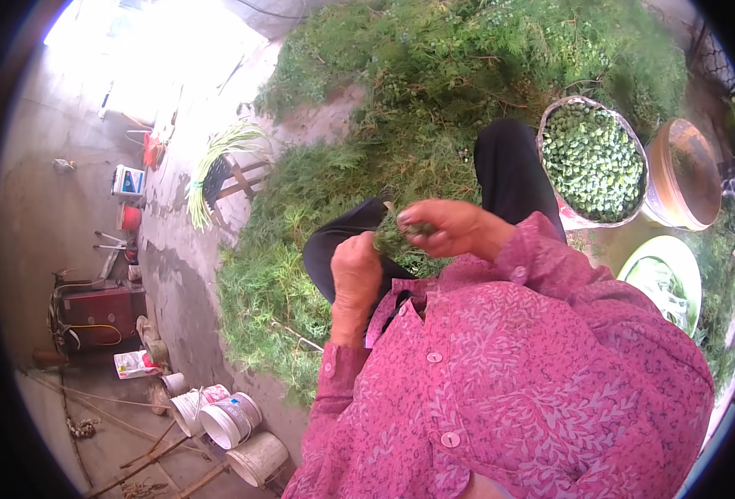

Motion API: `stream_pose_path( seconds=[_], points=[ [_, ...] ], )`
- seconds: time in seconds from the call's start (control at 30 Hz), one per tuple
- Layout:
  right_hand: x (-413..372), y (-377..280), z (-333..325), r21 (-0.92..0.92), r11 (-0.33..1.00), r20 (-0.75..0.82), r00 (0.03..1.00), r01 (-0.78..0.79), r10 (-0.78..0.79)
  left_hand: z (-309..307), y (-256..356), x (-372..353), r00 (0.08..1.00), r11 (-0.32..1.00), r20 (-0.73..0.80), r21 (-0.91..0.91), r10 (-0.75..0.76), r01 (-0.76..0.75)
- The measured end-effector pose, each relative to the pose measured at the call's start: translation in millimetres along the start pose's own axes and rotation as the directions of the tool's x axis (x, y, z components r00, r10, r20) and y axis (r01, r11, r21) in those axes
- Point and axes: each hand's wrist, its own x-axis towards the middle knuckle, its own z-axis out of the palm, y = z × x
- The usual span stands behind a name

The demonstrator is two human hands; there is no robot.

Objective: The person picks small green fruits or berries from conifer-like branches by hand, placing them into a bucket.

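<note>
My left hand (356, 268) is closed round a small green conifer sprig (394, 241), which sticks out between my two hands. Close beside it, my right hand (452, 226) curls its thumb and fingers round small green cones at the sprig's side; how many it holds is hidden. Both hands are above my lap, between my dark-trousered knees. Cut conifer branches (434, 108) lie in a deep heap in front of me and on both sides. To the right of my knee stands a bucket (545, 137) filled with pale green cones.
Beyond the bucket are an orange-brown tub (657, 187) and a light green basin (628, 264) with whitish contents. Long green stems (205, 179) lie over a small stool (238, 179) at left. White buckets (226, 420) and a dark red box (101, 316) line the left side.
</note>
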Motion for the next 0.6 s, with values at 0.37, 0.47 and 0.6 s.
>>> stream_pose_path(
  seconds=[0.37, 0.47, 0.6],
  points=[
    [-214, -108, -95, -0.828, 0.242, -0.115, -0.269, -0.505, -0.956, -16, 0, 11, 0.671, -0.116, 0.413, -0.890, -0.615, 0.442],
    [-248, -103, -126, -0.588, 0.205, -0.019, -0.240, -0.782, -0.971, -14, 10, 15, 0.679, -0.226, 0.455, -0.887, -0.576, 0.402],
    [-241, -95, -116, -0.541, 0.103, -0.041, -0.096, -0.835, -0.995, -15, 19, 20, 0.668, -0.352, 0.526, -0.850, -0.526, 0.393]
  ],
)
